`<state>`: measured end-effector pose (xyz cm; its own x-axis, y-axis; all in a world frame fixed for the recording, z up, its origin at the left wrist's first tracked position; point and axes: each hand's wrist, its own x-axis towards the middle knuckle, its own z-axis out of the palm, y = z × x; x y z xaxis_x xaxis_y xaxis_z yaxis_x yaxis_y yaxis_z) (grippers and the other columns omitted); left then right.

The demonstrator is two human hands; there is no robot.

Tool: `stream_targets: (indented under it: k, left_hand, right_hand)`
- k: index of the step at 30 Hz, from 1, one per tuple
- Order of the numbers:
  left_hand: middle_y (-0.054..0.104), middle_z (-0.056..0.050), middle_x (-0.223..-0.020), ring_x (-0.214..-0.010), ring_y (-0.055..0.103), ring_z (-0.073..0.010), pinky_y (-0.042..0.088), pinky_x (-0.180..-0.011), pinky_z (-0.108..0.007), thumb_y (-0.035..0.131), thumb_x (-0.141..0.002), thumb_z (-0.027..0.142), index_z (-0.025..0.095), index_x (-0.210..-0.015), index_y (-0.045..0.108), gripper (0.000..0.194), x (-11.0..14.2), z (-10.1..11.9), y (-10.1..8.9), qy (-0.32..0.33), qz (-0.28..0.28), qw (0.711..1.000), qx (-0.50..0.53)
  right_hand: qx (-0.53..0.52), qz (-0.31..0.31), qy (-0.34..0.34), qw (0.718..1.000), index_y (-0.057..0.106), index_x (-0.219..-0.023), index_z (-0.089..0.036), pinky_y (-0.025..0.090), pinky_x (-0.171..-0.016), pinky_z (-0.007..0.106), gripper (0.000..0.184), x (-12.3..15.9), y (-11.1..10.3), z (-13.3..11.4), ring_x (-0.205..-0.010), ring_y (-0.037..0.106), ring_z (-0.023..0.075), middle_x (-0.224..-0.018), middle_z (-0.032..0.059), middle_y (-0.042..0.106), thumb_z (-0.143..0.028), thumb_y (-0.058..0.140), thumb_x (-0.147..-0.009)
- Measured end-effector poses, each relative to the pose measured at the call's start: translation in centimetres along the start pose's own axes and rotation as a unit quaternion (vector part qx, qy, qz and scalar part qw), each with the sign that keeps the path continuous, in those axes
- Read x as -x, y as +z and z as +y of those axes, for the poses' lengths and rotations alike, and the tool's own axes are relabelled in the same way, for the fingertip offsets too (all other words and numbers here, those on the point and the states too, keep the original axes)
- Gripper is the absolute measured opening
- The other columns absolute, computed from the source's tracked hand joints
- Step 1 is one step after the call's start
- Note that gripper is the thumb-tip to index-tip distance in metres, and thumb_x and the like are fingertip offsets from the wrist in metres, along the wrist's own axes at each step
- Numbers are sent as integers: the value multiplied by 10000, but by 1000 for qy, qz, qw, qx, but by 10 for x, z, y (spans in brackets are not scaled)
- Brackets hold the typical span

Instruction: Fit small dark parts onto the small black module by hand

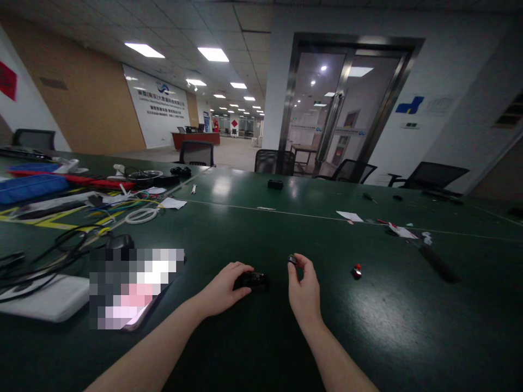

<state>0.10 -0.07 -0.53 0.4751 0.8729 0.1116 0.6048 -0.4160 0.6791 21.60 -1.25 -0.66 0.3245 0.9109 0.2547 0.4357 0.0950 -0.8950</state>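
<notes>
Left hand [226,286] curls inward; right hand [305,286] pinches.

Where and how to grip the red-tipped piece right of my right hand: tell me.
Best take the red-tipped piece by its darker body, probably in a pinch from above: it is small and sits low on the table, with nothing seen touching its sides. Your right hand is nearest, but already pinches a small dark part.
</notes>
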Motion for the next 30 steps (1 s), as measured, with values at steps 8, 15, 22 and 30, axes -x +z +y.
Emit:
stream_targets:
  k: [8,15,22,30]
  left_hand:
    - [549,-32,-1171,-1087,490,-217,378,-967,-374,583,-797,273,260,-1193,501,405,-1,-1,1,1,2,1000,-2]
    - [548,-29,-1175,-1091,490,-216,380,-967,-373,589,-795,283,258,-1199,504,413,0,0,0,-8,-5,1000,4]
    - [556,-25,-1165,-1088,493,-213,380,-971,-376,603,-782,242,261,-1188,508,417,0,3,-1,-5,-3,1000,6]
    - [578,-26,-1132,-1070,504,-218,384,-956,-363,629,-750,205,256,-1154,530,418,-2,3,1,8,7,1000,-8]
  right_hand:
    - [-2,6,-14,1000,515,-1111,-219,416,-886,379,333,-2,2,3,-1026,550,225,-1072,59,602,-372,457,-821]
    - [-3,-4,-10,1000,527,-1108,-223,426,-879,381,333,-1,1,1,-1029,548,225,-1079,54,606,-380,470,-819]
    - [5,-50,-40,998,563,-1109,-230,441,-878,378,339,4,0,-7,-1042,546,225,-1087,54,612,-382,505,-811]
    - [46,-166,-107,979,644,-1002,-302,414,-904,412,237,9,4,-12,-1034,536,219,-1034,11,639,-306,574,-776]
